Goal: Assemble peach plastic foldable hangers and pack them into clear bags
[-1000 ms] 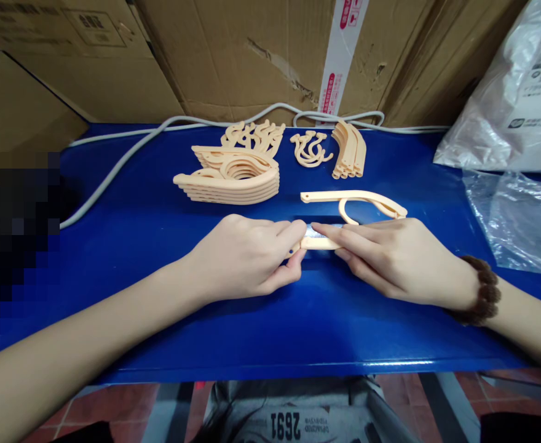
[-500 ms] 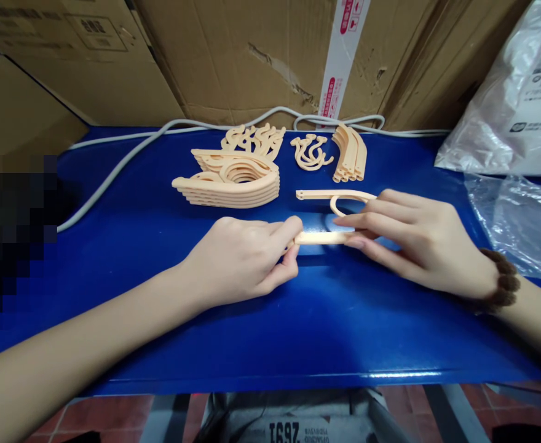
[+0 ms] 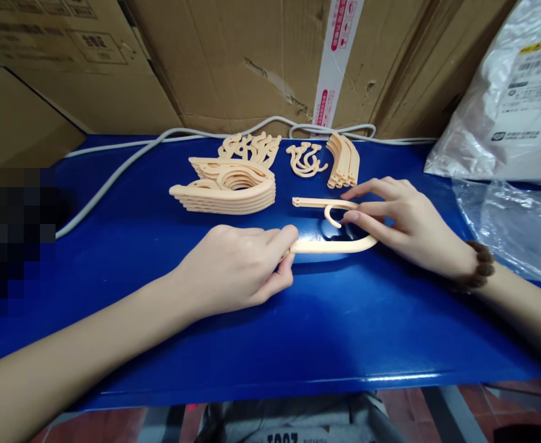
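Note:
A cream plastic folding clothes hanger (image 3: 335,247) is between my hands, its two arms bent toward each other with the hook curling in between. My left hand (image 3: 247,264) pinches the free end of the near arm, fingertips pressed together over it. Around the far arm, beside the hook, close the thumb and fingers of my right hand (image 3: 399,215). Behind my left hand lies a stack of folded hanger bodies (image 3: 227,194). Farther back are a heap of hooks (image 3: 249,149), a few thin loose hooks (image 3: 306,160) and a bundle of curved hanger arms (image 3: 343,161).
Cardboard boxes (image 3: 270,61) stand along the back of the blue table (image 3: 270,344). A white cable (image 3: 127,169) runs behind the parts. On the right are a white plastic package (image 3: 505,117) and a clear plastic sheet (image 3: 510,227). A grey bag (image 3: 293,418) sits below the front edge.
My right hand has shifted from the near arm to the far arm and hook, exposing more of the near arm's curve. My left hand keeps its pinch. The view has tilted slightly.

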Available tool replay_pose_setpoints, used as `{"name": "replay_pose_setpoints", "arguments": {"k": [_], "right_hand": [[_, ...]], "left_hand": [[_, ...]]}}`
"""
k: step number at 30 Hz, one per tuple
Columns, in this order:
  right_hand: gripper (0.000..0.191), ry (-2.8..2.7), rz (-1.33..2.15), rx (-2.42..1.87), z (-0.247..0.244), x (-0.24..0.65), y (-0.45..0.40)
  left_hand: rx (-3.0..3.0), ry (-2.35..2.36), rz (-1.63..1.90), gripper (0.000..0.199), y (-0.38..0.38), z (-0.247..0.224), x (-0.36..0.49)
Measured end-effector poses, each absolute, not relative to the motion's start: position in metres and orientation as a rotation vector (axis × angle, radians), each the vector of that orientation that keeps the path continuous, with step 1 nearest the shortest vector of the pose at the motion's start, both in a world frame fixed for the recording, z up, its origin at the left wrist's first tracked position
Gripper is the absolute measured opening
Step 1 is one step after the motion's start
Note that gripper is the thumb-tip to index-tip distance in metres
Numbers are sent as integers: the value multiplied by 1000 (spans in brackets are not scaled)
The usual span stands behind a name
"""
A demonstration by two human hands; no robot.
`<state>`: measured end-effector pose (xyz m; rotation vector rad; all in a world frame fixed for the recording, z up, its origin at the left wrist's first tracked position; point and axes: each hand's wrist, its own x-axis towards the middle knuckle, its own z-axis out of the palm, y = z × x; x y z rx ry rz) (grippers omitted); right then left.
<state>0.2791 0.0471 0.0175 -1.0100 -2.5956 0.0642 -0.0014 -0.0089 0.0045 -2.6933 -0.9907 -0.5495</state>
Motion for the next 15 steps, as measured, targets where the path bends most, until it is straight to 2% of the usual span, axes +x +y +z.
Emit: {"name": "replay_pose_setpoints", "arguments": {"k": [6,15], "right_hand": [[32,-2639,124,-957,16,278,47],[29,-2751,-7,-802,17,276,44]], "left_hand": [[-2735,-844,-533,23,-8,3,-3],[-2984,-605,-420,9,-5,5,-2]]}}
